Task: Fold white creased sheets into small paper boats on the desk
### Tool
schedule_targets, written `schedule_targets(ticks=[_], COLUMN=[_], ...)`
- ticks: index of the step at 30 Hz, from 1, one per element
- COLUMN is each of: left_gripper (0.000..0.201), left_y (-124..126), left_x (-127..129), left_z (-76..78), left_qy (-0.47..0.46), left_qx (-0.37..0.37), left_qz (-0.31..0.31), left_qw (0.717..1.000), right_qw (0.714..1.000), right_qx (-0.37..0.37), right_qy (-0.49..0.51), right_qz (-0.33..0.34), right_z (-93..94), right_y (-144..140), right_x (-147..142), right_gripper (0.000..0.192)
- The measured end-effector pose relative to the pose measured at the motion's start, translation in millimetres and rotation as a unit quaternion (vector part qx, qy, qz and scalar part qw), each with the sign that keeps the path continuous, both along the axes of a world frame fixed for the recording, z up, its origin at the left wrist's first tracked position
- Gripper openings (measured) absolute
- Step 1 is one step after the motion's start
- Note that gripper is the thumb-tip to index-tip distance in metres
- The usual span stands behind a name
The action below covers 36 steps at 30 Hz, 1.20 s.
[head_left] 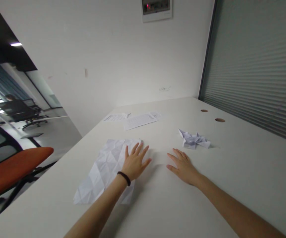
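My left hand (135, 162) lies flat with fingers spread on the right edge of a creased white paper sheet (103, 170) spread on the white table (232, 172). A black band circles that wrist. My right hand (182, 167) rests palm down on the bare tabletop a little to the right, fingers apart, holding nothing. A folded, crumpled white paper shape (193, 139) sits just beyond my right hand, not touching it.
Two printed sheets (140, 119) lie farther back near the wall. Two round cable holes (219, 120) are at the far right by a ribbed shutter. An orange chair (14, 167) stands left of the table; office chairs stand beyond it.
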<state>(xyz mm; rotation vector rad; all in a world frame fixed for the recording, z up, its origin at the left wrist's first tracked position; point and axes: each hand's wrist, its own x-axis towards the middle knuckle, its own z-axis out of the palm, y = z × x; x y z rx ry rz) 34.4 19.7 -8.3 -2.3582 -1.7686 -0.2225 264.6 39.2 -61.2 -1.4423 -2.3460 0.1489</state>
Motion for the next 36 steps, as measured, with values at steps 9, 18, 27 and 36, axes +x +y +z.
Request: schedule_targets(ticks=[9, 18, 27, 36], left_gripper=[0.045, 0.044, 0.06, 0.029], left_y=[3, -1, -7, -9], left_x=[0, 0, 2, 5], left_z=[-37.6, -33.5, -19.5, -17.2], left_qy=[-0.057, -0.062, -0.159, -0.262], left_qx=[-0.06, -0.056, -0.035, -0.124], left_qz=[-0.031, -0.047, -0.103, -0.217], left_qw=[0.996, 0.995, 0.981, 0.932], right_qw=[0.975, 0.979, 0.975, 0.954], right_qx=[0.184, 0.117, 0.0, -0.053], right_qy=[0.068, 0.072, 0.162, 0.23], right_qz=[-0.1, -0.151, 0.155, 0.185], right_z=[11.9, 18.0, 44.7, 34.4], right_y=[31, 30, -12, -15], right_x=[35, 44, 14, 2], right_gripper=[0.034, 0.022, 0.03, 0.038])
